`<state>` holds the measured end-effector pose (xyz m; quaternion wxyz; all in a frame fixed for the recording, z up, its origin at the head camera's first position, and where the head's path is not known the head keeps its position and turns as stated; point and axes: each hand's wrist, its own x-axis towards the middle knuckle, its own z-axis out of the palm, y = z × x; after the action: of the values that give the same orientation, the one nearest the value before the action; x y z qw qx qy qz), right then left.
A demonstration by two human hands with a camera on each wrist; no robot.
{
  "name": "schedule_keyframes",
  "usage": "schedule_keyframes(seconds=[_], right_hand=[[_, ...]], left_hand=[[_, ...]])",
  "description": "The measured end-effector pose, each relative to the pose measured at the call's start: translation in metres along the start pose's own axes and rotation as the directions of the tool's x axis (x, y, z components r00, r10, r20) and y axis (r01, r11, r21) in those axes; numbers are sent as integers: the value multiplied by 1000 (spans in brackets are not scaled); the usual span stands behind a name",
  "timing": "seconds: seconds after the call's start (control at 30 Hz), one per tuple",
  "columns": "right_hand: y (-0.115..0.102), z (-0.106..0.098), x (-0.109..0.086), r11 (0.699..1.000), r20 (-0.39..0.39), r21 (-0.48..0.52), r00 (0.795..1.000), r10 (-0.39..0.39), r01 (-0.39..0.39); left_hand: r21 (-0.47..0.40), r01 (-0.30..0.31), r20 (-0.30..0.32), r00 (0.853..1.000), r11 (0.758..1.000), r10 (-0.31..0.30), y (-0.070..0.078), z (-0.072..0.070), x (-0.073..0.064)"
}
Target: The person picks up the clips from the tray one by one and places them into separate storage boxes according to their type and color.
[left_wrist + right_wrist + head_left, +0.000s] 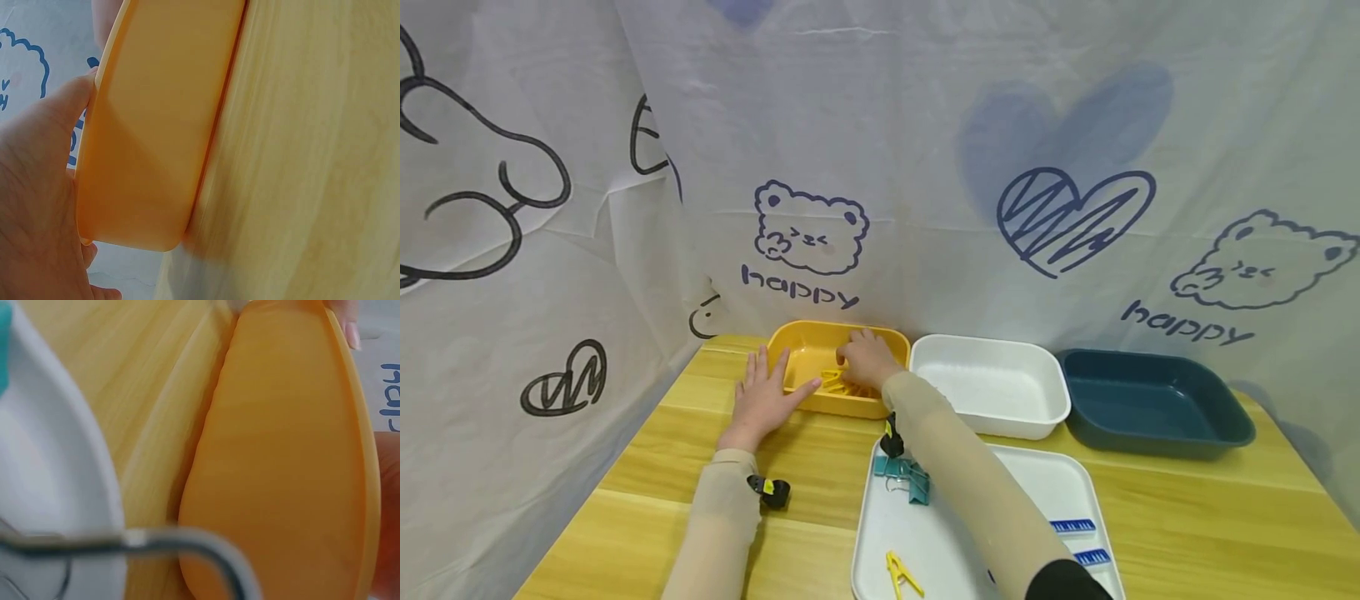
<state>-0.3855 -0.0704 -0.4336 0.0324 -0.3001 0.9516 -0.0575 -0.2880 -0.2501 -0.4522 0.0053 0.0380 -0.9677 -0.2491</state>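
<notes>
My left hand (762, 403), fingers spread and straight, rests at the front left corner of the yellow bin (805, 335). In the left wrist view its thumb (74, 100) lies along the bin's rim. My right hand (870, 360) reaches over the front wall into the bin's right half, fingers bent downward. Beside its fingers lie several yellow clothespins (832, 382) on the bin floor. The hand covers part of them, and I cannot tell whether it holds one. The right wrist view mostly shows the bin's outer wall (281, 456), with the hand largely behind the rim.
A white bin (988, 379) and a dark teal bin (1150, 400) stand right of the yellow one. In front, a white tray (958, 550) carries teal binder clips (917, 483), a yellow clothespin (902, 573) and blue ruler-like pieces (1072, 526). My right forearm crosses above it. A printed curtain (925, 167) hangs behind.
</notes>
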Motion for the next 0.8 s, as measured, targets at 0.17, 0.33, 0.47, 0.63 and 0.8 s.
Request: schedule_keyframes(seconds=[0.17,0.33,0.47,0.63,0.8], right_hand=[[0,-3,-2,1000,2,-2,1000,-8,8],[0,-6,-6,1000,-6,6,1000,-14,14],[1,-11,-9,1000,-12,27,1000,-9,10],[3,-19,-16,999,-17,26,999,-28,28],[6,-22,-23,998,-20,-2,998,-57,57]], left_hand=[[-1,1,6,1000,1000,-1,0,-1,-1],[-3,-2,8,1000,1000,2,1,-2,-1],[2,-2,8,1000,1000,2,1,-2,-1],[4,1,7,1000,1000,-1,1,-2,-1],[6,3,6,1000,1000,-3,1,-3,-3]])
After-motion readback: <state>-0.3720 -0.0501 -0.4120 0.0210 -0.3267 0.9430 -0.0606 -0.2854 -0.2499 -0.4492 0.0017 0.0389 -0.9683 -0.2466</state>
